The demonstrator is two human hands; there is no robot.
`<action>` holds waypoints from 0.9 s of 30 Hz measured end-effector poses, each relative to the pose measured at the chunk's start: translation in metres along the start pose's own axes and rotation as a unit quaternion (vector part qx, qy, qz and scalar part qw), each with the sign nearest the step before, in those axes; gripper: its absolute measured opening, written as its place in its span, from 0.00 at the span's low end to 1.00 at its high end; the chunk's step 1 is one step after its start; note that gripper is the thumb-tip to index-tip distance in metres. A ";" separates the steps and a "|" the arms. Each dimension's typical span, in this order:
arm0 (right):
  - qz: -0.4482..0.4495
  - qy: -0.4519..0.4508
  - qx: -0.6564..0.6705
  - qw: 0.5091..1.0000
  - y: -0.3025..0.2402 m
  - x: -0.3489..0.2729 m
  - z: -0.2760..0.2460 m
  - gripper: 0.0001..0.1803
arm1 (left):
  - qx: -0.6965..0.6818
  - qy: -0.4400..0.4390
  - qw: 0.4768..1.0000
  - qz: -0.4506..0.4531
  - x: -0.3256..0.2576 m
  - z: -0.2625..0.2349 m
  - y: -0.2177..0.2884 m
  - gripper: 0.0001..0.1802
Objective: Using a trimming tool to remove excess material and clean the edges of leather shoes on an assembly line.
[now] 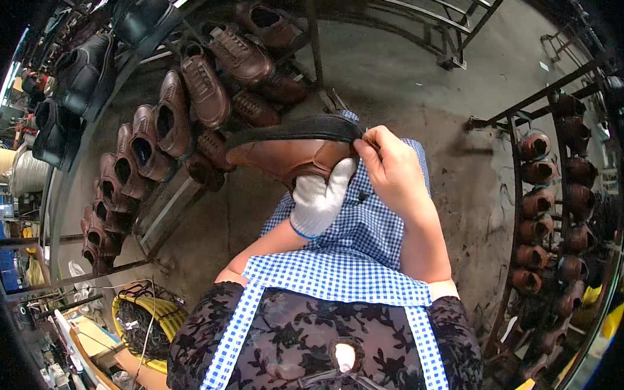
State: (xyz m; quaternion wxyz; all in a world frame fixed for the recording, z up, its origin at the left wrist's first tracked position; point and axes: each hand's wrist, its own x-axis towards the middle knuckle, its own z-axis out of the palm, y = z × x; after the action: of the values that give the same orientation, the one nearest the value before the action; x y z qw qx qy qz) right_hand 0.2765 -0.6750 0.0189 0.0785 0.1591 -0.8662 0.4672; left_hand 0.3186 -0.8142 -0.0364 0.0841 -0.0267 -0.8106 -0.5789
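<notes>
A brown leather shoe [278,158] with a black sole is tipped over in front of me, its sole facing up and its toe pointing left. My left hand [320,199], in a white knitted glove with a blue cuff edge, grips it from below near the opening, and some of its fingers are hidden by the shoe. At the heel end, my bare right hand [396,172] is closed, with thumb and forefinger pinching the edge of the sole. Anything small between those fingertips cannot be made out.
A metal rack [162,226] at the left carries rows of brown shoes [203,90] and black shoes [85,74]. Another rack [512,219] with brown shoes stands at the right. A yellow basket [168,318] with dark contents sits at the lower left.
</notes>
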 end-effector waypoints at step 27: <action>0.063 0.066 0.123 0.988 0.002 -0.049 -0.024 0.12 | -0.270 0.036 0.957 -0.102 0.009 -0.001 0.028 0.10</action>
State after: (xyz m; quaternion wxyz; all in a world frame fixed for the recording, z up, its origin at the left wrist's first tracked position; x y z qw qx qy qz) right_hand 0.3219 -0.6444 0.0164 0.0854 0.0812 -0.8033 0.5838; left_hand 0.3139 -0.8061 -0.0089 0.0437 0.0555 -0.6193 -0.7820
